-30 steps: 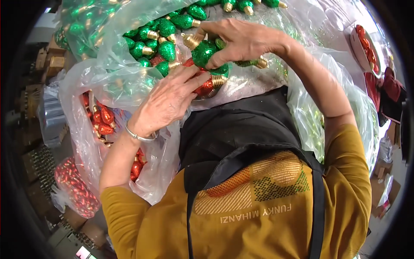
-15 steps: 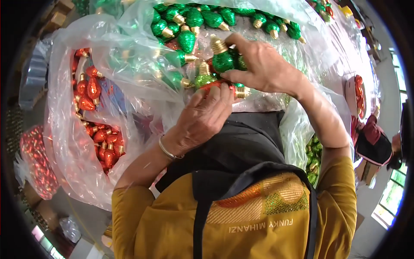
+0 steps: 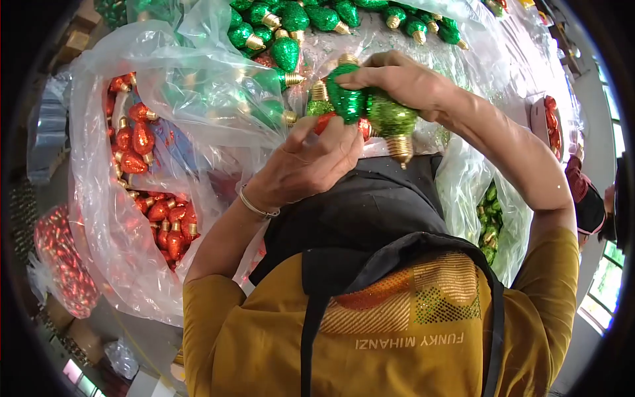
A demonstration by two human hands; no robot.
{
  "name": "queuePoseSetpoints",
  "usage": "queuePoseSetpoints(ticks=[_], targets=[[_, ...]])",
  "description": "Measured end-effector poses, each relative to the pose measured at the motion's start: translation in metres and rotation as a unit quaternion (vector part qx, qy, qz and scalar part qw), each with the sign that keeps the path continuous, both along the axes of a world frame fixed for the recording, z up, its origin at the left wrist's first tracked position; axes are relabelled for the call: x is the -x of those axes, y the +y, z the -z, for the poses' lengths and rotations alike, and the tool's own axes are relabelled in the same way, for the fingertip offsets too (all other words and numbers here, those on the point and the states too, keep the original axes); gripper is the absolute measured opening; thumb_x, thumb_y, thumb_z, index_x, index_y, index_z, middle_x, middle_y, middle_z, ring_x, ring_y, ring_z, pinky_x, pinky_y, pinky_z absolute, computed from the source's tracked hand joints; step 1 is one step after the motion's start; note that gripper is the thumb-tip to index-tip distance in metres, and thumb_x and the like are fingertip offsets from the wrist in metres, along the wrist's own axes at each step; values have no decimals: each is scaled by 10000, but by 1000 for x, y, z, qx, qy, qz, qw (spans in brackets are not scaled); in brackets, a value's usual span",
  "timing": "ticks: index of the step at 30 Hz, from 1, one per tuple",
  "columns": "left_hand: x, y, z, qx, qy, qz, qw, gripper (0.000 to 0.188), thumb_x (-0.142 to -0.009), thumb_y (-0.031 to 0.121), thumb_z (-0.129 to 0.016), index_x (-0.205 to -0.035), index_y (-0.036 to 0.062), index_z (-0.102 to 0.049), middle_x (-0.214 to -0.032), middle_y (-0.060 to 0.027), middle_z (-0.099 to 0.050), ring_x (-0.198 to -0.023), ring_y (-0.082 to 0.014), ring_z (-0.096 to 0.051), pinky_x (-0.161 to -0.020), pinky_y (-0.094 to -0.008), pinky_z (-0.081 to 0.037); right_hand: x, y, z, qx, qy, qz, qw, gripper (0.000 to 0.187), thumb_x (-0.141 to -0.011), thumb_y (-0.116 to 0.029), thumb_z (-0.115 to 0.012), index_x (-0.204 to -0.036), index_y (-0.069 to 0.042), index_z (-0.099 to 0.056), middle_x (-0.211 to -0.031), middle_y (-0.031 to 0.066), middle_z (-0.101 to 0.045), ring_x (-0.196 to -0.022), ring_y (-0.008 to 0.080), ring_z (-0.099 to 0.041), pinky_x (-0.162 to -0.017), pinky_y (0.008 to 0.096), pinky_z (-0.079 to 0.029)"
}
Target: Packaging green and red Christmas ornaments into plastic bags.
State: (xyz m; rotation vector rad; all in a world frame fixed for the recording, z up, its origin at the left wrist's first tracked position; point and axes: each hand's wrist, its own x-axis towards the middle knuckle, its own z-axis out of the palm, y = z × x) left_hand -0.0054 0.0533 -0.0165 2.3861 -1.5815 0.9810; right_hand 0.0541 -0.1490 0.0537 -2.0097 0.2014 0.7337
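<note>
My left hand (image 3: 316,155) is closed at the lower side of a small cluster of glittery light-bulb ornaments. Its fingers press on a red bulb ornament (image 3: 325,122), partly hidden by them. A light green bulb ornament (image 3: 320,102) with a gold cap stands just behind. My right hand (image 3: 407,83) has its thumb across a dark green bulb ornament (image 3: 346,99), whose gold cap points up. Under that palm sits another light green bulb ornament (image 3: 391,118), its gold cap pointing down toward my black apron. How the bulbs are joined, if at all, is hidden.
Many dark green bulb ornaments (image 3: 284,53) lie along the far side of the table. At left, a clear plastic bag (image 3: 92,165) holds red bulb ornaments (image 3: 142,137). More green ones (image 3: 489,218) fill a bag at my right. A person (image 3: 589,198) is at far right.
A light green bulb, cap down, now shows under my right hand. The dark green bulb has shifted and stands in front of the cluster. My right thumb has moved up onto it.
</note>
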Motion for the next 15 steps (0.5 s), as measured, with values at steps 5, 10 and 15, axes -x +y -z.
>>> queuePoseSetpoints(ticks=[5, 10, 15], targets=[[8, 2, 2, -51, -24, -11, 998, 277, -796, 174, -588, -1064, 130, -643, -1171, 0, -603, -1051, -150, -470, -976, -358, -306, -7, 4, -30, 168, -101, -203, 959, 428, -757, -341, -708, -983, 21, -660, -850, 167, -658, -742, 207, -631, -668, 338, -498], [-2, 5, 1, -24, -21, 8, 999, 277, -796, 166, -585, -1065, 136, -645, -1167, -3, -598, -1081, -149, -473, -960, -344, -322, -20, -9, -54, 76, -239, -452, 856, 378, -754, -285, -688, -996, 2, -643, -903, 157, -648, -785, 227, -646, -657, 351, -502], [-6, 3, -1, -3, -45, 21, 999, 278, -782, 224, -562, -1023, 103, -631, -1025, -22, -611, -1069, -175, -481, -914, -342, -371, 5, 22, -16, 288, -516, -493, 638, 364, -747, -183, -653, -1079, -37, -621, -941, 146, -633, -841, 261, -655, -668, 364, -516]])
